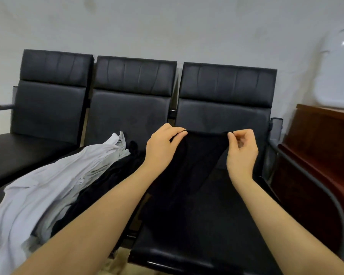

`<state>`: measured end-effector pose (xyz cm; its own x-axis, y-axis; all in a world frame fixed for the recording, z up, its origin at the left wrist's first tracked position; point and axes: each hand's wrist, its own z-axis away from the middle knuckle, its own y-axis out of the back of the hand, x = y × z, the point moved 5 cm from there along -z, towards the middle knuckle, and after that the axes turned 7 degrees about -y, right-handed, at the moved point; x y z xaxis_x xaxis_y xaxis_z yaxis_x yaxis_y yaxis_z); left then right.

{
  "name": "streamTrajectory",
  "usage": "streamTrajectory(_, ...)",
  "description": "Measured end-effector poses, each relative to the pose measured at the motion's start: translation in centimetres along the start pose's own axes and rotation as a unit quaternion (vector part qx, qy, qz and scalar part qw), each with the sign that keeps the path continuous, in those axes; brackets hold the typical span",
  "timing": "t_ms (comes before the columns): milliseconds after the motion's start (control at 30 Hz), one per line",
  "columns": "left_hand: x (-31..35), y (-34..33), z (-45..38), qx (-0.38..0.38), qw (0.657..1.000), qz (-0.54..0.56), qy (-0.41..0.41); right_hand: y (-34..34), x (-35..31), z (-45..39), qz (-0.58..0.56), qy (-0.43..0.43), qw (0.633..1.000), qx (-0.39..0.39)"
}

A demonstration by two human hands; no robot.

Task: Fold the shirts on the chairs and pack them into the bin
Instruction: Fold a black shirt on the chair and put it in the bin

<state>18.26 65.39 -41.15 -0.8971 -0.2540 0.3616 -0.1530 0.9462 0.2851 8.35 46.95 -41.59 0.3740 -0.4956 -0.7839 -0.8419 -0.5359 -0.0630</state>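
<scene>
Two bare forearms reach forward; the left hand [160, 144] and right hand [241, 150] each pinch the top edge of a black shirt [189, 175], grip closed on the cloth, holding it over the right chair [224, 100]. White shirts [48, 187] lie heaped on the middle chair [131, 92].

Pale wall [167, 22] behind black seats; wooden cabinet [316, 139] at right.
</scene>
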Motion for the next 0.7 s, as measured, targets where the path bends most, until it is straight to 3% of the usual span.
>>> streamTrajectory(267, 7.2, -5.3, -3.1, 0.033, 0.997, 0.017, -0.063, 8.5, -2.9, -4.7, 0.017, 0.035, 0.997, 0.073)
streamTrajectory(467, 9.0, -7.9, -1.7, 0.029, 0.997, -0.008, -0.069, 11.3, -1.3, -5.7, 0.079, 0.021, 0.996, 0.043)
streamTrajectory(600, 6.3, -9.9, 2.2, -0.035, 0.998, -0.060, -0.001, 11.0, 3.8, -4.0, 0.121, -0.046, 0.991, -0.018)
streamTrajectory(700, 3.0, -11.1, 5.6, -0.144, 0.975, -0.149, 0.081, 10.3, 7.4, -1.4, 0.163, -0.087, 0.979, -0.084)
